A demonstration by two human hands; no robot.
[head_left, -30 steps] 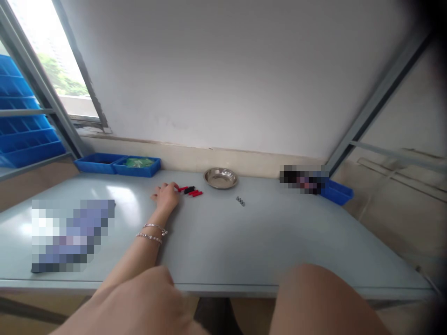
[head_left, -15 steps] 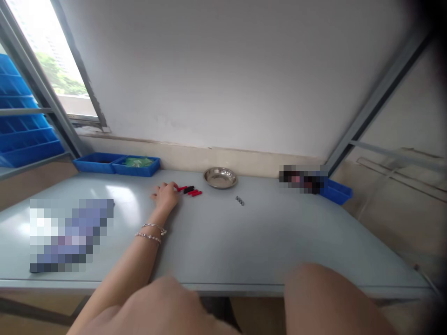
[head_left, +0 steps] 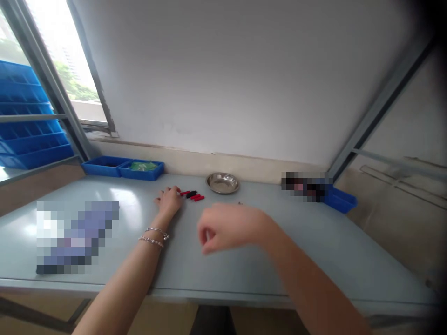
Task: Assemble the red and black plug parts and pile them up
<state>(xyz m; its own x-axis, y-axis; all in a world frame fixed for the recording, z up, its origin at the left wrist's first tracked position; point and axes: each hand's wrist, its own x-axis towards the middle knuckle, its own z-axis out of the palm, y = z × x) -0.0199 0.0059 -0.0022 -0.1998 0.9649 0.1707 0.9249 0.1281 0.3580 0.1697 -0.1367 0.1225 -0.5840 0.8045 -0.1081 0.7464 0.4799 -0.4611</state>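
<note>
On the left of the grey table we see a long bluish thing, pixelated past naming. Our left hand is low on the table to its right, fingers bent and somewhat spread. Just right of the forefinger lies a red stick; we cannot tell whether the hand is pinching it. Next along, close together, lie a black stick and two more red sticks. Our right hand, slightly blurred, is nearer to us and apart from the sticks, its fingers curled toward the thumb around a small gap; we cannot tell if it grips anything. A small dark piece peeks out behind it

Far left we have a stack of blue bins, then two trays side by side at the back: the left tray holds something dark, the right tray a green and whitish packet. Further right a metal bowl sits upright near the wall. At far right is a blue bin, partly behind a dark pixelated thing; we cannot make out its contents
</note>
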